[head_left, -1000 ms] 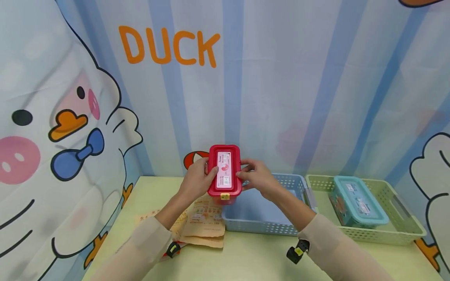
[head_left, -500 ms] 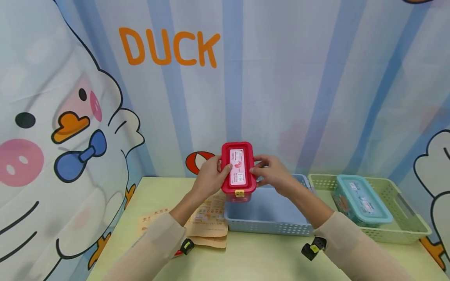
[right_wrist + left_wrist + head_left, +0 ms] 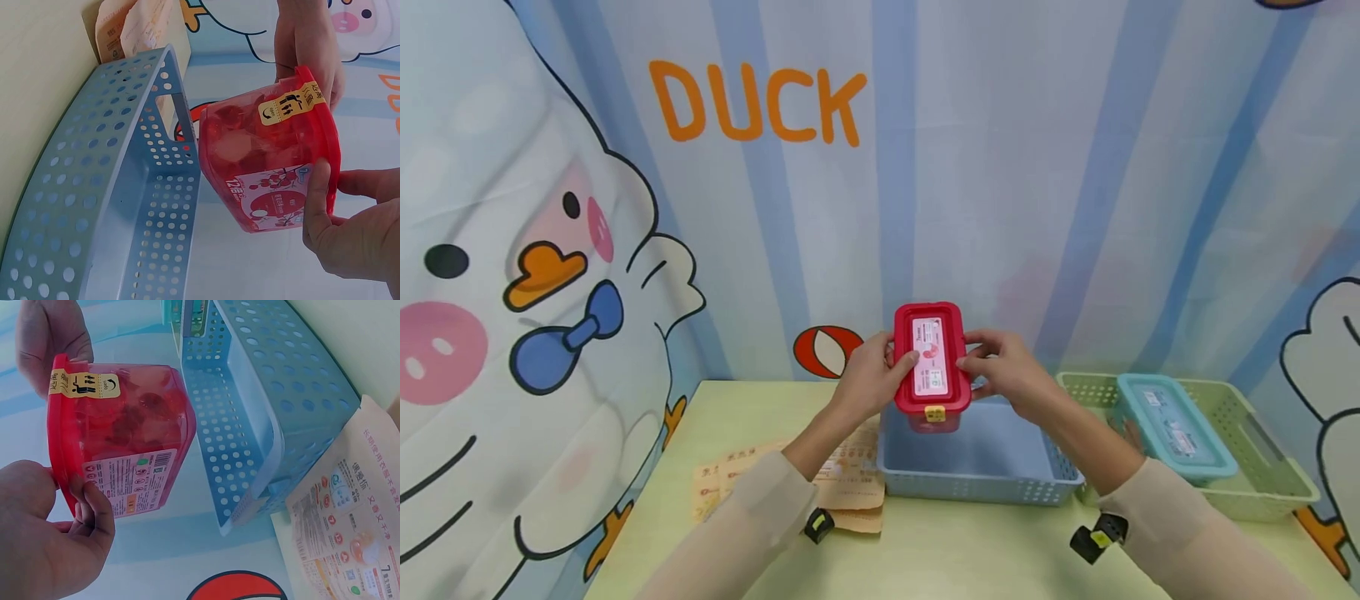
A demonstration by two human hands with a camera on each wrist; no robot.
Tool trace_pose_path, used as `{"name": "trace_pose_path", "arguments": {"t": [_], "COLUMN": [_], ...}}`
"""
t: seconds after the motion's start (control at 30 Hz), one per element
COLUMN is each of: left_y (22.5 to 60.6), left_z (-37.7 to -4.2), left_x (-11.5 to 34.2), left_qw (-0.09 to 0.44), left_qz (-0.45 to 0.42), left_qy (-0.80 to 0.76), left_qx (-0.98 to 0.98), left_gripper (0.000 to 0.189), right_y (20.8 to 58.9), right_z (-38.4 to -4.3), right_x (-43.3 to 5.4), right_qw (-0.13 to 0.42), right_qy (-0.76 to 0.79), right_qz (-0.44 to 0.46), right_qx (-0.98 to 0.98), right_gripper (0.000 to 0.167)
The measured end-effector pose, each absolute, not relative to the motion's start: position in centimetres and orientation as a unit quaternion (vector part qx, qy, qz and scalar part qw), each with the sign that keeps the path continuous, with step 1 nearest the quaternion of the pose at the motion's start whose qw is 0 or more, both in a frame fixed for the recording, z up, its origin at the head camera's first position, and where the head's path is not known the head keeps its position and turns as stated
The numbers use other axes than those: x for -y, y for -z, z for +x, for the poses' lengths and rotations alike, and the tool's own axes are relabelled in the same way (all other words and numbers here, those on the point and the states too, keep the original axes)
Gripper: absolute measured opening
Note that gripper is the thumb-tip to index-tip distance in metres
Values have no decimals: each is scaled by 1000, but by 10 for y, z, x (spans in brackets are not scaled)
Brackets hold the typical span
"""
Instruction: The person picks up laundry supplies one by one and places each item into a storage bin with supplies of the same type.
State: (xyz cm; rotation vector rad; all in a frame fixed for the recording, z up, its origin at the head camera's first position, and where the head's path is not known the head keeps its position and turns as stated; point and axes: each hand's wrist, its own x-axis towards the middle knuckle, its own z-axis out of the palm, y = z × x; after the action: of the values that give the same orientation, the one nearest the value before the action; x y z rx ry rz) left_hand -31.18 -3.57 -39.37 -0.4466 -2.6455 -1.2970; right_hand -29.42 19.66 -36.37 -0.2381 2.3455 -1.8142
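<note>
At the left, the paper packets [image 3: 850, 477] lay flat on the table [image 3: 925, 554], overlapping, and seemed no part of the step in hand; next, the left hand [image 3: 867, 382] pinched the near edge of the red tub's lid, its thumb on top and fingers curled beneath; the red tub [image 3: 931, 358] hung in the air, lid on and yellow seal [image 3: 936, 413] across the edge, raised above the blue basket [image 3: 981, 486] and not inside it; the right hand [image 3: 1011, 375] pinched the opposite lid edge; farther right, the teal tub [image 3: 1176, 425] sat within the green basket [image 3: 1255, 504], so that half looked done, while placing the red tub, probably in the blue basket, looked left to do; counted from the left, there were at least two packets, the overlap hiding the exact number; two hands; one red tub; one blue basket, holding nothing visible; one teal tub; one green basket.
</note>
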Motion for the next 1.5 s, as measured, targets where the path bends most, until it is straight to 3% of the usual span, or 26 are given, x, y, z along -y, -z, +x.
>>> {"name": "trace_pose_path", "arguments": {"t": [0.57,1.5], "left_y": [395,410], "left_z": [-313,-310], "left_x": [32,-8], "left_qw": [-8,-5], "left_qz": [-163,-202], "left_qy": [539,569], "left_qx": [827,797], "left_gripper": [65,57], "right_y": [361,357], "right_z": [-289,-275], "right_x": [-215,-247], "right_qw": [79,76], "right_qy": [598,580], "right_qz": [-79,-52], "right_qx": [-794,-809], "right_gripper": [58,62]}}
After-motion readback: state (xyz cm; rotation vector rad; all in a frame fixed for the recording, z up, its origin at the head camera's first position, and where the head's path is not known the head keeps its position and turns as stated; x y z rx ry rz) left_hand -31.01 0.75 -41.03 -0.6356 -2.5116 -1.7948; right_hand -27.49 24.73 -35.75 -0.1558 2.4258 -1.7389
